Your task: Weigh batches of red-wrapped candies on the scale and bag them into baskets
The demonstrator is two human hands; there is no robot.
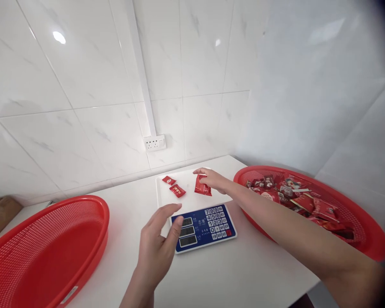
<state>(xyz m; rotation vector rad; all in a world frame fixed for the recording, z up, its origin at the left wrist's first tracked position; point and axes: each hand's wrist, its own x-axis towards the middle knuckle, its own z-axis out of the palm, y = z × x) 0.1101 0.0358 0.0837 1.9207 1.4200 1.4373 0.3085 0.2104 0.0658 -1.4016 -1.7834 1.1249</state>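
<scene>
My right hand (213,180) reaches across to the white scale plate (162,199), its fingers on a red packet (203,188); the hand partly covers this packet. Two smaller red wrapped packets, one (169,180) behind the other (177,191), lie on the plate's left side. My left hand (160,241) is held beside the scale's blue keypad panel (201,223), thumb and forefinger apart with nothing between them. Its fingertips overlap the left edge of the panel and part of the small displays in this view.
A red plastic basket (368,239) of mixed wrapped snacks stands on the right, under my right forearm. Another red basket (98,239) is at the left, with a cardboard box (6,211) beyond it. A power socket (154,143) sits on the tiled wall behind the white table (237,273).
</scene>
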